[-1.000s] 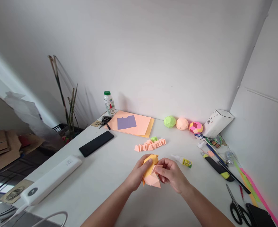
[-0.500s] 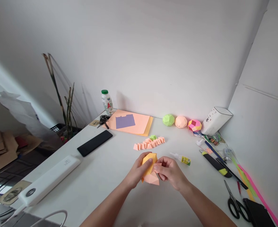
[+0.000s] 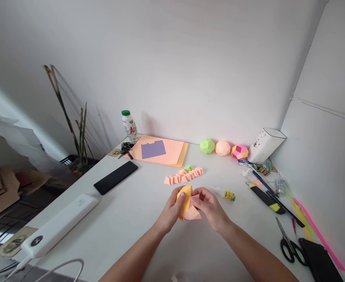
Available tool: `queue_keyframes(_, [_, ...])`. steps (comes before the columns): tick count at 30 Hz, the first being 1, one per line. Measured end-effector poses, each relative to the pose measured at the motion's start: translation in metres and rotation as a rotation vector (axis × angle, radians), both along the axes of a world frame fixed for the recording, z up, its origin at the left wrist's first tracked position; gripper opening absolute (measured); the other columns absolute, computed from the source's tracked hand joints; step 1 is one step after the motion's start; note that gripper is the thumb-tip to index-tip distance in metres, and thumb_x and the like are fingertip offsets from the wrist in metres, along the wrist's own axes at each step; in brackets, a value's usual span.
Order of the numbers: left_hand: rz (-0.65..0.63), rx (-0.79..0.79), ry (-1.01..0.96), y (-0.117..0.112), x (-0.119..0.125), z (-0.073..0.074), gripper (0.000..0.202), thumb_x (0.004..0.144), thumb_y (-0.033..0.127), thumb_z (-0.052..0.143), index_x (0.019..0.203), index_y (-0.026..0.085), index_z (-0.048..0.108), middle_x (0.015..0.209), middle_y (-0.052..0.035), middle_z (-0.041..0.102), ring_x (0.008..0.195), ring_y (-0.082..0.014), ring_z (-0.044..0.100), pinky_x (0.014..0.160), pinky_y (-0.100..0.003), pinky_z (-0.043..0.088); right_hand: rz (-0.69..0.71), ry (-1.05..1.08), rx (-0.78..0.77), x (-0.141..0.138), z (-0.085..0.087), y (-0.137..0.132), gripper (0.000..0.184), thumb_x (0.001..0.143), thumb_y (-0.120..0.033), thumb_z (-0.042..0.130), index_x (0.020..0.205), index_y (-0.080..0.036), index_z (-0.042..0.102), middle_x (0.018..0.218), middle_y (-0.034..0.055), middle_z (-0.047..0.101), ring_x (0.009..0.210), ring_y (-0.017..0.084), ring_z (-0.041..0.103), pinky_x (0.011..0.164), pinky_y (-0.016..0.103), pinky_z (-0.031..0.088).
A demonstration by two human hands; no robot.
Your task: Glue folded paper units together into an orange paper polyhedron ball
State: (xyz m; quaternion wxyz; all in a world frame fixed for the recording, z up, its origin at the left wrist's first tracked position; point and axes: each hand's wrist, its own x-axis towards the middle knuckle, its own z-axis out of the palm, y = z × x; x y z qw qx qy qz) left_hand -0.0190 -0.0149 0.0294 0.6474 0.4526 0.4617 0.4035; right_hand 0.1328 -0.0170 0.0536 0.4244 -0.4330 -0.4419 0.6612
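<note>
Above the table I hold a folded paper model (image 3: 186, 199) with orange-yellow faces and peach pieces joined to its lower right. My left hand (image 3: 172, 207) is wrapped round the orange side, thumb pressed on the front. Closed at the right edge, my right hand (image 3: 209, 205) pinches a peach paper flap (image 3: 195, 200) of the same model. Its inner fingertips are partly hidden behind the paper. A glue bottle (image 3: 229, 194) lies just beyond the right hand. Behind the model, folded peach paper pieces (image 3: 184, 177) stand in a row, with a green piece (image 3: 188, 168) beside them.
Peach sheets (image 3: 172, 150) lie at the back, near a white bottle (image 3: 129, 126). Three paper balls (image 3: 222, 148) line the wall. Scissors (image 3: 291, 244), a utility knife (image 3: 266, 199) and a phone (image 3: 322, 260) lie on the right. A black slab (image 3: 115, 177) and white power strip (image 3: 59, 225) occupy the left.
Both hands have lifted the paper model slightly and turned it, so the peach part now points more to the right. The right fingers stay at the peach flap. The view has shifted a little.
</note>
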Motion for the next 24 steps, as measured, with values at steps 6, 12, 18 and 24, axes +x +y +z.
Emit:
queue_keyframes(6, [0.157,-0.008,-0.081,-0.001,0.006,-0.01,0.059,0.082,0.062,0.034,0.122,0.019,0.044,0.092,-0.0071,0.061,0.068,-0.0173,0.058,0.05,-0.025,0.043,0.032,0.027,0.053,-0.004,-0.006,-0.004,0.047,0.074,-0.028,0.068,0.114,-0.025,0.044,0.088,0.0003,0.059,0.083,0.016,0.058,0.072,0.031,0.048])
queue_keyframes(12, [0.267,0.006,0.006,-0.006,0.012,-0.017,0.056,0.085,0.058,0.034,0.13,0.025,0.032,0.127,-0.0102,0.047,0.112,-0.0236,0.049,0.085,-0.034,0.046,-0.074,-0.078,0.087,-0.009,-0.011,-0.007,0.052,0.073,-0.019,0.062,0.119,-0.026,0.039,0.079,-0.0032,0.054,0.074,0.014,0.055,0.065,0.03,0.05])
queue_keyframes(18, [0.22,0.224,0.151,-0.002,0.008,-0.02,0.053,0.087,0.049,0.041,0.132,0.025,0.027,0.141,-0.0122,0.028,0.126,-0.0253,0.036,0.098,-0.042,0.038,0.04,-0.241,0.143,0.007,0.0,0.001,0.052,0.071,-0.015,0.059,0.12,-0.026,0.042,0.071,-0.0053,0.047,0.07,0.013,0.052,0.064,0.028,0.05])
queue_keyframes(24, [-0.106,0.701,0.401,0.008,-0.017,-0.005,0.02,0.079,0.033,0.058,0.098,0.026,0.059,0.134,-0.0075,0.038,0.13,-0.0271,0.027,0.107,-0.047,0.024,0.32,-0.502,0.182,0.025,0.016,0.005,0.069,0.068,-0.008,0.057,0.129,-0.034,0.038,0.075,-0.0043,0.05,0.064,0.011,0.049,0.057,0.023,0.044])
